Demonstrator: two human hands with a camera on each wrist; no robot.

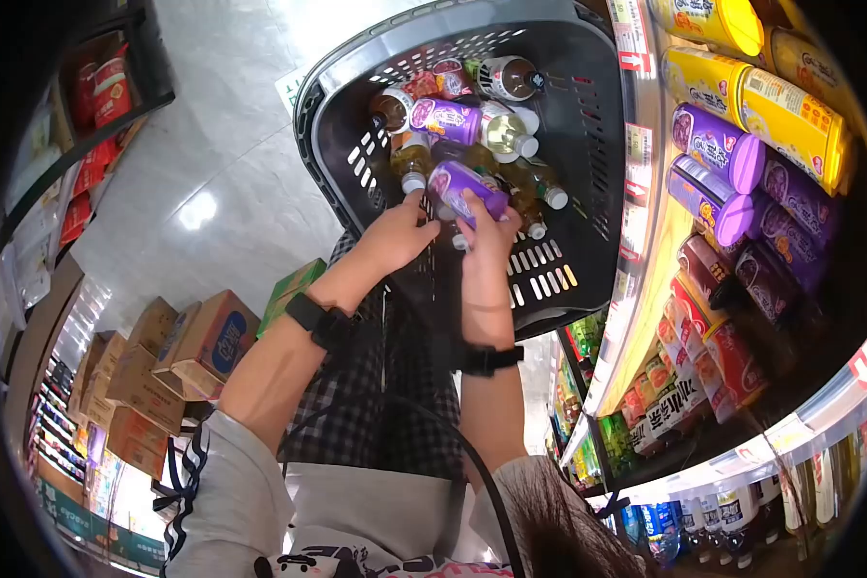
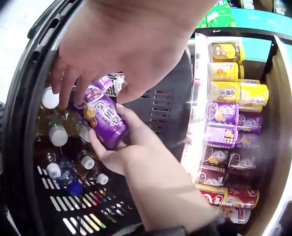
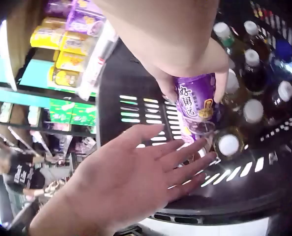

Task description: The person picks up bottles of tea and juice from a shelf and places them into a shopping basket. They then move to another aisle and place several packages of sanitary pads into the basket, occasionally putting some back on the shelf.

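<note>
My right hand (image 1: 488, 241) grips a purple can (image 1: 468, 191) by its lower end, thumb and fingers on opposite sides, over the bottles in a black basket (image 1: 588, 193). In the left wrist view the can (image 2: 102, 115) is tilted in the right hand (image 2: 136, 152). The left hand (image 1: 400, 236) is beside the can, its fingers extended over the bottles and holding nothing. In the right wrist view the left hand (image 3: 131, 177) shows its palm, fingertips near the can's end (image 3: 197, 105). Another purple can (image 1: 445, 120) lies among the bottles.
Shelves at the right hold yellow cans (image 1: 790, 116), purple cans (image 1: 718, 146) and red cans (image 1: 735, 356). Cardboard boxes (image 1: 217, 342) stand on the floor at the left. The shelf edge (image 1: 636, 183) runs close beside the basket. In the right wrist view a person (image 3: 20, 172) is in the background.
</note>
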